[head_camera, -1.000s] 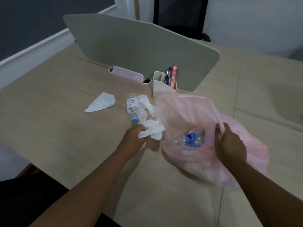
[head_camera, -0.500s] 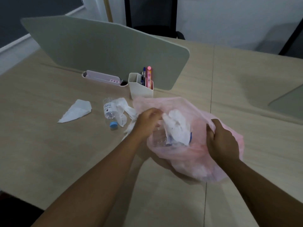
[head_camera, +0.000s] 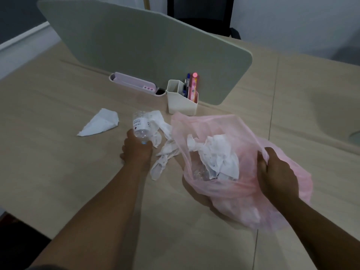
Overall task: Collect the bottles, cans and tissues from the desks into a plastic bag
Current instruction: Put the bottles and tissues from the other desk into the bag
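gripping clear bottle (head_camera: 139, 124) in left hand (head_camera: 136, 151), right hand (head_camera: 276, 172) clutching pink bag (head_camera: 214, 125), beige desk (head_camera: 48, 152), grey divider (head_camera: 146, 45)

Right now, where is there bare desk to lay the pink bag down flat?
Bare desk lies left of the left hand, this side of the folded tissue; more lies right of the pink bag. It is crowded from the bottle and crumpled tissues up to the pen holder.
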A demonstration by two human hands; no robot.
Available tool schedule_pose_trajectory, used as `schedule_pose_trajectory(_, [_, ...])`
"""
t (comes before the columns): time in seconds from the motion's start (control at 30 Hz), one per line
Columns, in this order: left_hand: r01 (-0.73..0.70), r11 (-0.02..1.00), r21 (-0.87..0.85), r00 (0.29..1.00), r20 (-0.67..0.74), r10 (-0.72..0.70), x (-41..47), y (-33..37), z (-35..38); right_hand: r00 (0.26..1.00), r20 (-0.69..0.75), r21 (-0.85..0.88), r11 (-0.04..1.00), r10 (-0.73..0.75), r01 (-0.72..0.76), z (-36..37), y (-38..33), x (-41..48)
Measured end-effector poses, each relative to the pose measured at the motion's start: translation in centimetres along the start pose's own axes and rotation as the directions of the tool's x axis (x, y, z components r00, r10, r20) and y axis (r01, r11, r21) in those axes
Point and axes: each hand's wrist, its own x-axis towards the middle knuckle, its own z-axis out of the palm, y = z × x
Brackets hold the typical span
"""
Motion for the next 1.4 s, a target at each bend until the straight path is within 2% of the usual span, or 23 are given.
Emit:
schedule_pose_trajectory(0.07, [-0.051, 0.982, -0.182, 0.998, 0.025, 0.057, -0.4, -0.5, -0.7, 1.0, 0.004, 0.008, 1.0, 0.014, -0.014, -0.2, -0.4, 0.3])
schedule_pose_trajectory(0.17, [-0.042, 0.929, -0.368, 0.964, 0.228, 0.134, -1.4, -0.9, -2.5, 1.0, -0.006, 0.041, 0.999, 0.024, -0.023, -0.4, -1.3, 0.5])
schedule_pose_trajectory(0.23, [-0.042, 0.915, -0.4, 0.911, 0.361, 0.2, -2.6, -0.7, -4.1, 1.0, -0.01, 0.064, 0.998, 0.023, -0.022, -0.6, -1.9, 0.6])
schedule_pose_trajectory(0.33, [-0.095, 0.911, -0.401, 0.856, 0.434, 0.281, -5.1, 0.3, -5.9, 0.999, -0.012, 0.113, 0.993, 0.035, -0.034, -1.0, -2.7, 0.3])
schedule_pose_trajectory(0.5, [-0.136, 0.888, -0.439, 0.72, 0.572, 0.393, -9.6, 3.7, -5.1, 0.999, -0.044, 0.158, 0.987, 0.029, -0.021, -2.3, -3.1, -0.6])
schedule_pose_trajectory(0.7, [-0.026, 0.841, -0.541, 0.707, 0.585, 0.398, -11.1, 6.3, -3.8, 0.992, -0.105, 0.152, 0.987, 0.075, -0.059, -3.9, -2.1, -1.0])
schedule_pose_trajectory(0.87, [-0.132, 0.913, -0.387, 0.637, 0.672, 0.377, -11.3, 6.5, -2.1, 0.989, -0.108, 0.184, 0.979, 0.105, -0.084, -3.9, -2.5, -0.9])
schedule_pose_trajectory(0.93, [-0.33, 0.925, -0.187, 0.677, 0.637, 0.37, -12.1, 7.1, 1.0, 0.992, -0.087, 0.194, 0.978, 0.097, -0.078, -3.5, -3.3, -0.9])
schedule_pose_trajectory(0.97, [-0.446, 0.894, -0.048, 0.721, 0.572, 0.391, -12.7, 7.5, 2.4, 0.994, -0.074, 0.191, 0.979, 0.084, -0.068, -3.2, -3.6, -1.0])
schedule_pose_trajectory(1.03, [-0.513, 0.854, 0.082, 0.811, 0.371, 0.452, -13.3, 8.0, 4.0, 0.997, -0.062, 0.18, 0.983, 0.049, -0.037, -2.6, -4.0, -0.9])
schedule_pose_trajectory(1.13, [-0.422, 0.906, 0.003, 0.903, 0.086, 0.421, -11.4, 6.2, 3.8, 0.998, -0.056, 0.163, 0.986, 0.04, -0.031, -2.0, -3.8, -0.5])
schedule_pose_trajectory(1.2, [-0.348, 0.932, 0.099, 0.936, -0.023, 0.352, -9.1, 3.3, 3.1, 0.997, -0.061, 0.157, 0.987, 0.046, -0.036, -1.8, -3.2, -0.1])
schedule_pose_trajectory(1.23, [-0.301, 0.928, 0.221, 0.951, -0.001, 0.309, -7.9, 1.8, 2.7, 0.997, -0.063, 0.145, 0.989, 0.049, -0.04, -1.6, -2.9, 0.1])
schedule_pose_trajectory(1.3, [-0.267, 0.858, 0.438, 0.963, 0.141, 0.228, -5.7, -0.1, 2.3, 0.997, -0.056, 0.113, 0.992, 0.057, -0.051, -1.3, -2.3, 0.4])
schedule_pose_trajectory(1.4, [-0.383, 0.797, 0.467, 0.917, 0.295, 0.268, -3.3, -0.5, 2.6, 0.998, -0.036, 0.064, 0.997, 0.041, -0.039, -0.4, -1.8, 0.9])
